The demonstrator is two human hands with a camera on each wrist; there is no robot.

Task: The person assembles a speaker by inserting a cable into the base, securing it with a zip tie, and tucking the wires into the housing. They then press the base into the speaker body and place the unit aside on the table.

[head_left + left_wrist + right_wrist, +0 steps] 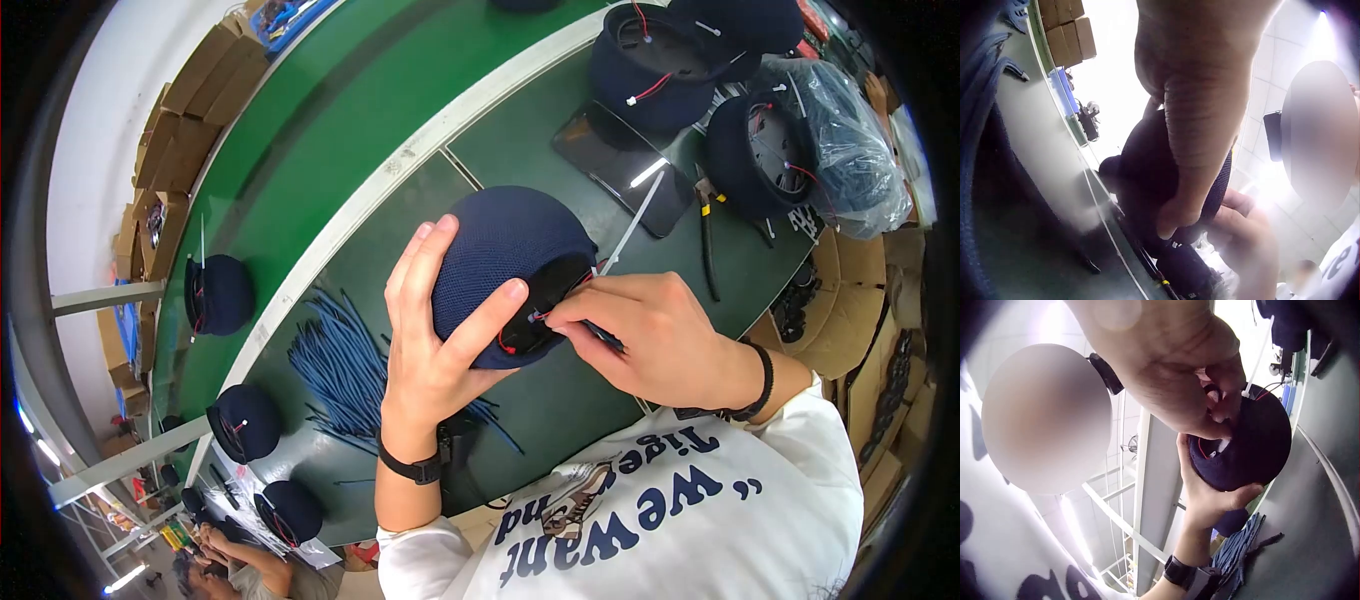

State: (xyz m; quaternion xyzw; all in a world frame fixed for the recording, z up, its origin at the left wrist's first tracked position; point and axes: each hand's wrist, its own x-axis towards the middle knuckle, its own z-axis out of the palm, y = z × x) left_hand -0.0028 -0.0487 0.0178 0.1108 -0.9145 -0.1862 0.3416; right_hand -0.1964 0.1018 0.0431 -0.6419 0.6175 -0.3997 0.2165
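Observation:
A round navy mesh-covered speaker housing (520, 225) is held up over the green bench, its dark opening turned toward the right. My left hand (425, 355) grips it from the left, fingers and thumb spread around the curved side. At the opening, my right hand (665, 335) pinches a thin red wire (543, 317) between thumb and fingers; the fingertips partly hide it. A white cable tie (635, 222) sticks out from the housing beside the right hand. In the right wrist view, another bit of red wire (1202, 450) shows at the opening's edge.
Blue sleeved tubes (340, 370) lie bundled left of the hands. Farther right are a black tablet (620, 165), pliers (708, 240), wired housings (740, 165) and a clear plastic bag (850, 150). A green conveyor (330, 130) runs behind a pale rail. Another person (250, 565) sits lower left.

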